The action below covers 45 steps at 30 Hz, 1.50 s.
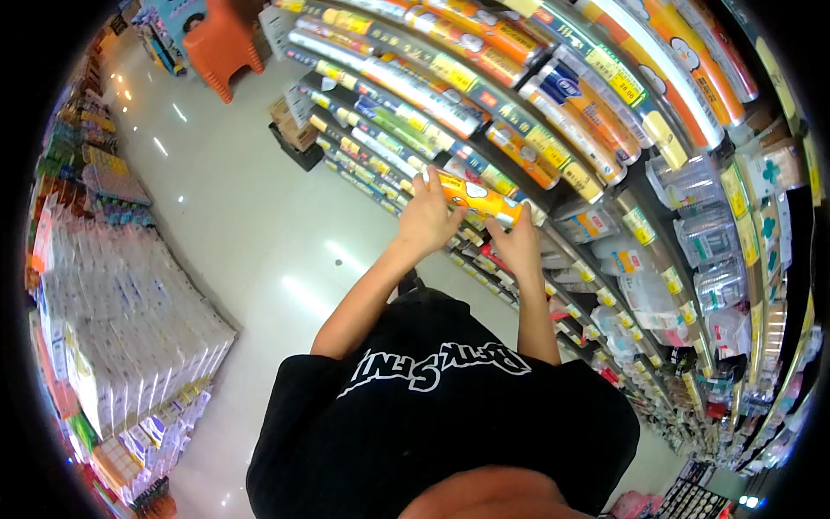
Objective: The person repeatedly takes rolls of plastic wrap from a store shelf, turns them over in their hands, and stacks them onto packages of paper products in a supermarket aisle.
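An orange and yellow long pack (478,199) with white cartoon figures is held between my two hands, at the front of the shelves. My left hand (426,216) is closed round its left end, fingers over the top. At the other end, my right hand (517,242) grips it with thumb and fingers. Right behind it are shelf rows of similar long packs, among them an orange one (522,154) and a blue and orange one (584,104). Exactly what the held pack contains cannot be read.
Yellow price tags (616,73) line the shelf edges. Clear plastic containers (705,229) fill shelves at the right. White packs (130,320) are stacked across the aisle floor (251,208) on the left. An orange stool (220,48) and a cardboard box (292,124) stand farther off.
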### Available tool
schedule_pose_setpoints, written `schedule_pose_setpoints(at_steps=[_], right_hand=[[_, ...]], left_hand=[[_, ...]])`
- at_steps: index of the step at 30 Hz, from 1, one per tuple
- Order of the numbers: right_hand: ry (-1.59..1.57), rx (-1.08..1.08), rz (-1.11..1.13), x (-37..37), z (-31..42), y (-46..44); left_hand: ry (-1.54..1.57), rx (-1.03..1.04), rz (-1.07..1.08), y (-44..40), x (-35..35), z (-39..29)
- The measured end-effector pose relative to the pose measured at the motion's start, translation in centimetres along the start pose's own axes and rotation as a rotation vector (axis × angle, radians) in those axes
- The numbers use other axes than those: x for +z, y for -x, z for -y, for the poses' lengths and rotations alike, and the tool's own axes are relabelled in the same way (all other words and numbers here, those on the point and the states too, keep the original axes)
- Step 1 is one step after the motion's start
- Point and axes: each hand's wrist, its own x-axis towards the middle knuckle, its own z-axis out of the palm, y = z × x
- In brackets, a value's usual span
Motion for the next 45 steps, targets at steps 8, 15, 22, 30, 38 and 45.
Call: schedule_pose_setpoints(at_steps=[8,15,22,30,38,45], right_hand=[[-0.009,-0.207,0.25,8.1,11.9,9.9],[-0.034,-0.703,0.428,18.9,24.2,19.6],[-0.08,-1.021,0.783,27.5,36.7,29.0],[-0.001,-1.286,0.971,38.3,49.3,41.5],[-0.185,-1.303,1.071,45.9,63.2,53.2],[-0.333,-1.272,1.218,47.4,71.6,58.5]], left_hand=[[-0.071,-0.243,-0.122,18.3,-8.6,10.4],[-0.162,-0.581,-0.431,34.6,-14.8,20.1],[-0.065,-0.911,-0.724,48.4,-20.9,23.8],[0.075,-1.143,-0.909,60.3,-24.7,31.2],[0.023,-1.275,-0.922,71.9,-38.9,38.0],[-0.048,-1.185,-1.273,77.6,-46.1,40.2]])
